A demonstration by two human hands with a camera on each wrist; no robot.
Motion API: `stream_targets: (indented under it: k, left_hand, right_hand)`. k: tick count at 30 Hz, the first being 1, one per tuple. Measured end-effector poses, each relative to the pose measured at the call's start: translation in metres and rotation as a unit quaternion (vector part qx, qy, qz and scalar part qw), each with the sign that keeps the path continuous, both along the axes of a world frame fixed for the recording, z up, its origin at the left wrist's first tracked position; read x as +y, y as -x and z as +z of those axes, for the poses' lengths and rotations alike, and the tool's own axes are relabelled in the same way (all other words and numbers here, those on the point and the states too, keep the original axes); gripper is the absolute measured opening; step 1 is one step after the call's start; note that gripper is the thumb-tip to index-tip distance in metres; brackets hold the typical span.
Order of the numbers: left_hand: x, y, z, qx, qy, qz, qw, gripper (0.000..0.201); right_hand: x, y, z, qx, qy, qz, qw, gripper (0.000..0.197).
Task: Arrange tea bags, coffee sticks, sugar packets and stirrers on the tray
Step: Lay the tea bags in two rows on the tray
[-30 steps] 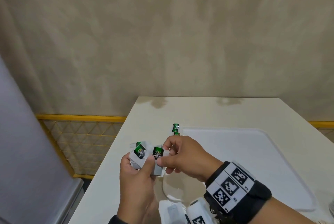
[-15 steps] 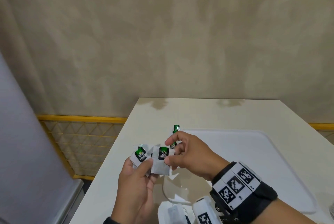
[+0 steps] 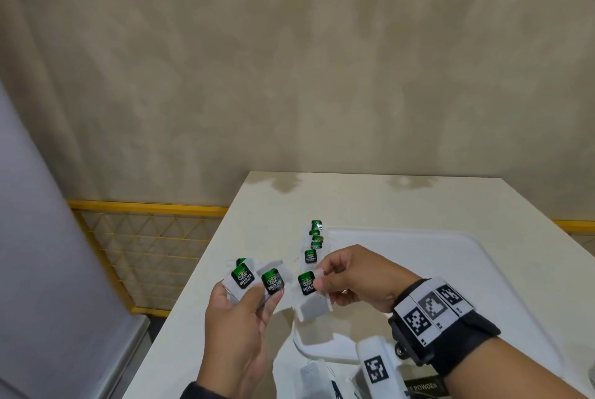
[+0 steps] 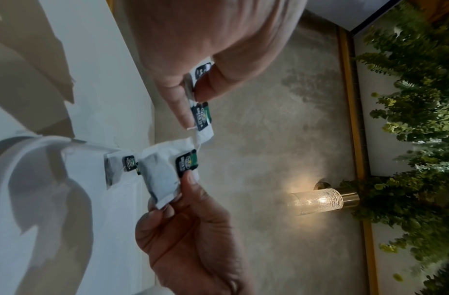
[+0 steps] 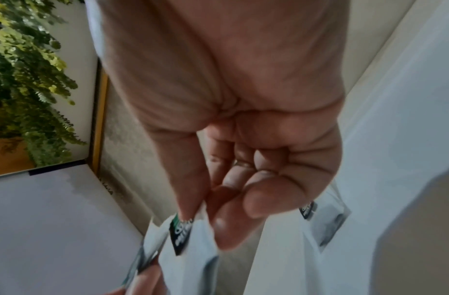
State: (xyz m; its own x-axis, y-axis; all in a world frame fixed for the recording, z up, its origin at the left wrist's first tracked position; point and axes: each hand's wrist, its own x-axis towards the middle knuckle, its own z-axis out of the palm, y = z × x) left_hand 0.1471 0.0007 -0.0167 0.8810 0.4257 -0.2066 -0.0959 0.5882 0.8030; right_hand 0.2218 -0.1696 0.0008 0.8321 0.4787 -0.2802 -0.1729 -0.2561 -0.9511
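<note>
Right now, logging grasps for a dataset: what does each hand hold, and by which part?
The right hand pinches one tea bag at its top edge, beside the green tag. The left hand holds several fanned tea bags by their lower paper.

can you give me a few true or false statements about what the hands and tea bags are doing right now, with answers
1. The right hand pinches one white tea bag with a green and black tag. True.
2. The left hand is empty. False: its grip holds a small bunch of white green-tagged tea bags.
3. A row of green-tagged tea bags lies along the left edge of the white plastic tray. True.
4. The tea bag in the right hand rests flat on the tray. False: it is held up in the air.
5. The wall lamp is switched off. False: it glows.
</note>
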Motion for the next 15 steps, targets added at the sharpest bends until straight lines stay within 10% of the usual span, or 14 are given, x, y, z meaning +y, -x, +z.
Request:
stream_targets:
  k: [10, 15]
  left_hand:
    - [0.012, -0.004, -0.009, -0.01, -0.017, 0.018, 1.0, 0.043]
    - [0.022, -0.004, -0.012, -0.01, -0.016, 0.033, 0.999, 0.044]
  right_hand:
    - [-0.007, -0.013, 0.014, 0.027, -0.134, -0.048, 0.989, 0.018]
    - [-0.018, -0.037, 0.002, -0.031, -0.001, -0.155, 0.987, 0.011]
